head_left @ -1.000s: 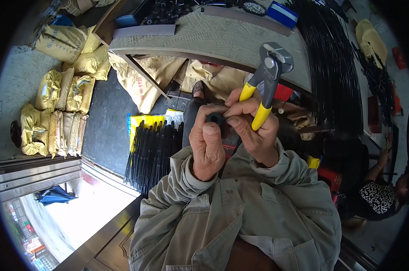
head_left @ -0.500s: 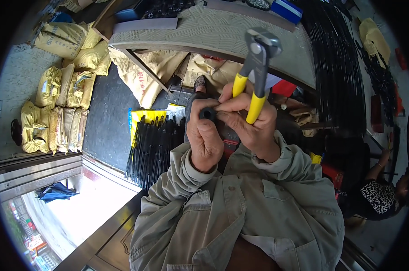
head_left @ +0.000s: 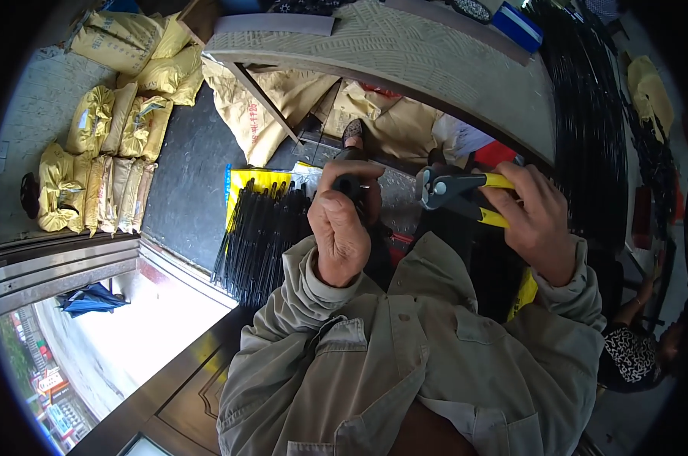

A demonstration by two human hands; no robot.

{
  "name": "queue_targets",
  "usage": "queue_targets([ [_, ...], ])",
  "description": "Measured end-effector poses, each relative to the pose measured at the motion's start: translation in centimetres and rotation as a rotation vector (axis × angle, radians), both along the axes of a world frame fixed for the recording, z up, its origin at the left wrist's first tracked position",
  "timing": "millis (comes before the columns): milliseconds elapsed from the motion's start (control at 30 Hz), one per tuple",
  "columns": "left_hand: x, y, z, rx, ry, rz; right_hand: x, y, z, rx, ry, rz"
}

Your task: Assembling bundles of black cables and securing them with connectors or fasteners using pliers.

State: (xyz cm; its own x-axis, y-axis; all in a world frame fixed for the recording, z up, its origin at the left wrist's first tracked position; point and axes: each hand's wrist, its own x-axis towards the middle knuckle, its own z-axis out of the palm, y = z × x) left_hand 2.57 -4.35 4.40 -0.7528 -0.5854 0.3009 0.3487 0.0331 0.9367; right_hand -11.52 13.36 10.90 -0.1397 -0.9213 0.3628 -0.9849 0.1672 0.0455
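Note:
My left hand (head_left: 338,232) is closed around a black tube-like piece (head_left: 347,185), its round hollow end facing up between thumb and forefinger. A small thin bit seems to stick out from its side toward the right, too small to name. In my right hand (head_left: 532,216) is a pair of end-cutting pincers (head_left: 441,188) with yellow handles, gripped by the handles. The metal jaws point left toward the black piece, with a gap between them. Below and left of my left hand stands a bundle of black rods (head_left: 260,235).
A textured grey table (head_left: 435,53) spans the far side, with a blue box (head_left: 517,26) on it. Long black strips (head_left: 587,121) hang at the right. Stacked yellow sacks (head_left: 93,121) line the left. Another person in a patterned top (head_left: 630,351) is at the lower right.
My right hand has swung away to the right. The pincers, upright before with jaws up, now lie level with jaws toward my left hand. My left hand keeps the black piece.

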Motion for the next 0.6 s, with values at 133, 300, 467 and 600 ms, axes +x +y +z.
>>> queue_targets([
  [133,0.1,1.2,0.0,-0.156,-0.065,0.054,0.3,-1.3,-0.4,0.058,-0.069,0.088],
  [300,0.1,1.9,0.1,-0.109,-0.064,0.057,0.2,-0.7,-0.4,0.087,-0.058,0.071],
  [467,-0.4,2.4,0.0,-0.093,-0.027,0.039,-0.4,-0.5,1.2,0.11,0.038,0.043],
  [600,-0.2,2.4,0.2,-0.076,-0.107,-0.01,-0.6,-0.1,1.7,0.166,-0.011,0.066],
])
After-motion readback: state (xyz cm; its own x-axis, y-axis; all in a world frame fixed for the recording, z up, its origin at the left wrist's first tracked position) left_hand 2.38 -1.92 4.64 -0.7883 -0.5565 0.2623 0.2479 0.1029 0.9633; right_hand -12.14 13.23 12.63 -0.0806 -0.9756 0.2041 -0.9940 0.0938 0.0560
